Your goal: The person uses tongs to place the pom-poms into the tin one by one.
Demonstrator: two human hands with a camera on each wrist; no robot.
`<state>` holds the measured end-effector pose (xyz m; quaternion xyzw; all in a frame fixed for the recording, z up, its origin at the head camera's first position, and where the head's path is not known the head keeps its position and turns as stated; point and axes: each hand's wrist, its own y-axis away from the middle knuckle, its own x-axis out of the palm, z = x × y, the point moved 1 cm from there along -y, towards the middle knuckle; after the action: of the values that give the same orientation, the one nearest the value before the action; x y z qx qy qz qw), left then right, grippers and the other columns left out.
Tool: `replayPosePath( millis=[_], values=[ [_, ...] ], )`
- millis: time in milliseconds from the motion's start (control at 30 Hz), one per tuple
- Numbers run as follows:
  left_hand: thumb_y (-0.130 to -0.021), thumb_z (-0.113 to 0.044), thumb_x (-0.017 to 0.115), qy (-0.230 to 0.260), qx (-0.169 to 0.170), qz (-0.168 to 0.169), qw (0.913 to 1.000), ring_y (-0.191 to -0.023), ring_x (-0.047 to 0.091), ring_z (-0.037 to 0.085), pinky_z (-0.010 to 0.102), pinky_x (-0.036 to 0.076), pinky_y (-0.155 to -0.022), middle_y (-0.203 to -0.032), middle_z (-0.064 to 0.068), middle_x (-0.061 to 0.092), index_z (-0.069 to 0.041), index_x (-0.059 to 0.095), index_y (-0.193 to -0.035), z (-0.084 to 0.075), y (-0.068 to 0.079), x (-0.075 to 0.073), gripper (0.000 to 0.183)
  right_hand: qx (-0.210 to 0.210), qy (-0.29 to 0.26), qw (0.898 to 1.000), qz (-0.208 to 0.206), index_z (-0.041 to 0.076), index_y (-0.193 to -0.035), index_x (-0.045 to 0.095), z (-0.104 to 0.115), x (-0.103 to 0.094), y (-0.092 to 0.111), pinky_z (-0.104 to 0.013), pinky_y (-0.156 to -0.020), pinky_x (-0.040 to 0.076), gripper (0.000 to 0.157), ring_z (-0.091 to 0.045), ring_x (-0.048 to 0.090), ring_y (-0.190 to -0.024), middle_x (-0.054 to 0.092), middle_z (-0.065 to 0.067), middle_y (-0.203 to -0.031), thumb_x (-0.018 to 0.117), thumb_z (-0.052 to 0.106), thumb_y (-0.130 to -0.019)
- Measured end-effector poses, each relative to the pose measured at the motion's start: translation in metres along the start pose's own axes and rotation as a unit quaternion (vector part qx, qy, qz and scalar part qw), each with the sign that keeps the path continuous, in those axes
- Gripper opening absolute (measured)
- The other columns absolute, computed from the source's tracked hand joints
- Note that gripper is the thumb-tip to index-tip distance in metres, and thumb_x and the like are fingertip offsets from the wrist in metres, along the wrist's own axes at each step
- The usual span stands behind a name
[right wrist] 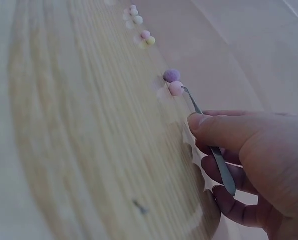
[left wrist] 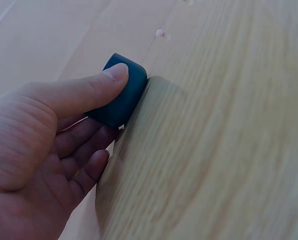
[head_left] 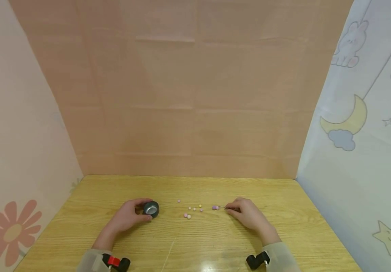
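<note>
My left hand (head_left: 129, 215) grips a small dark round cup (head_left: 151, 209) with a silvery inside, thumb on one side and fingers on the other. In the left wrist view the cup's dark teal wall (left wrist: 131, 90) is close over the wooden table. My right hand (head_left: 248, 214) pinches metal tweezers (right wrist: 222, 172) between thumb and fingers. The tweezer tips are right at a pale pink ball (right wrist: 176, 89), which sits beside a purple ball (right wrist: 172, 75) on the table. In the head view these two balls lie just left of the right hand.
Several small pastel balls lie scattered between the hands, among them a yellow ball (head_left: 200, 206), a cream ball (head_left: 189, 217) and a pink ball (head_left: 178, 201). The wooden table (head_left: 195, 241) ends at a tan backdrop (head_left: 195, 113), with patterned sheets on both sides.
</note>
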<state>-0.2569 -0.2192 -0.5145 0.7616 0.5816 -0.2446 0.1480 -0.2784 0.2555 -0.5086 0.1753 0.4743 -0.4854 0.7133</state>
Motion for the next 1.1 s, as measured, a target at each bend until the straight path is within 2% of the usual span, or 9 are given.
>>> replayPosePath(
  millis=[200,467,633,900,1100],
  values=[
    [-0.089,-0.023,0.091,0.011,-0.001,0.003,0.9999,-0.116,0.065,0.026,0.039,0.053,-0.096,-0.13,0.008,0.072,-0.006,0.068,-0.141,-0.001,0.002,0.0,0.059,-0.009,0.009,1.0,-0.005,0.008,-0.118,0.083,0.003,-0.001,0.0,-0.03,-0.073,0.054,0.019,-0.004,0.061,-0.084,0.068,0.011,-0.097,0.076,0.014,-0.101],
    [-0.088,-0.022,0.092,0.012,-0.006,-0.001,0.9999,-0.114,0.065,0.025,0.044,0.053,-0.095,-0.129,0.008,0.072,-0.007,0.069,-0.139,-0.002,0.003,0.0,0.059,-0.008,0.04,0.999,-0.031,0.012,-0.116,0.084,0.006,0.0,-0.002,-0.031,-0.074,0.053,0.017,-0.005,0.06,-0.085,0.066,0.012,-0.096,0.078,0.014,-0.1],
    [-0.088,-0.023,0.092,0.004,-0.002,-0.003,1.0,-0.114,0.064,0.025,0.043,0.053,-0.095,-0.128,0.007,0.072,-0.007,0.07,-0.139,-0.001,0.002,0.0,0.058,-0.01,0.06,0.997,-0.042,0.013,-0.118,0.084,0.008,-0.001,-0.002,-0.03,-0.071,0.053,0.019,-0.004,0.058,-0.083,0.064,0.011,-0.098,0.079,0.012,-0.099],
    [-0.089,-0.023,0.091,0.024,-0.002,0.007,0.9997,-0.116,0.066,0.026,0.044,0.053,-0.096,-0.131,0.009,0.072,-0.007,0.068,-0.142,0.0,0.002,-0.001,0.06,-0.013,0.04,0.998,-0.049,0.011,-0.118,0.084,0.017,-0.006,-0.001,-0.025,-0.064,0.05,0.02,-0.001,0.053,-0.076,0.063,0.009,-0.099,0.079,0.01,-0.099],
    [-0.089,-0.022,0.091,0.035,0.011,0.015,0.9992,-0.116,0.065,0.026,0.046,0.052,-0.097,-0.13,0.008,0.072,-0.007,0.068,-0.142,0.01,-0.016,0.008,0.06,0.0,0.074,0.996,-0.04,0.008,-0.115,0.084,0.007,-0.007,-0.004,-0.026,-0.065,0.051,0.018,-0.001,0.055,-0.077,0.063,0.008,-0.096,0.08,0.009,-0.097]
  ],
)
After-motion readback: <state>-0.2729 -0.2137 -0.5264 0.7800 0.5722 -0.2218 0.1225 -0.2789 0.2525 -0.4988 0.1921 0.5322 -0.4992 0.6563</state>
